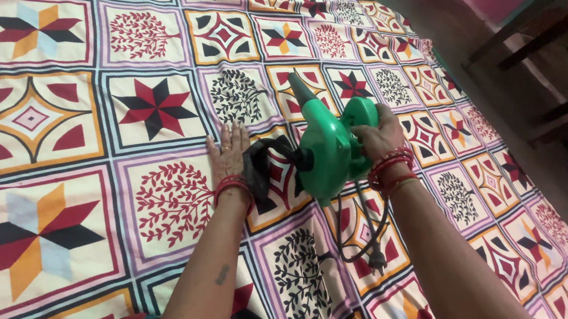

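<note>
I see right hand (pixel 378 138) clenched on glossy green plastic blower (pixel 326 150), frame center; left hand (pixel 227 155) flat, fingers released, on patterned quilt (pixel 89 161).

Both forearms bare, no sleeves. Left hand (pixel 227 153) has a stack of red bangles at the wrist, a ring on one finger, small dark tattoo mark mid-forearm. Right hand (pixel 378 137) wears red bangles plus a thin gold-toned one.
</note>
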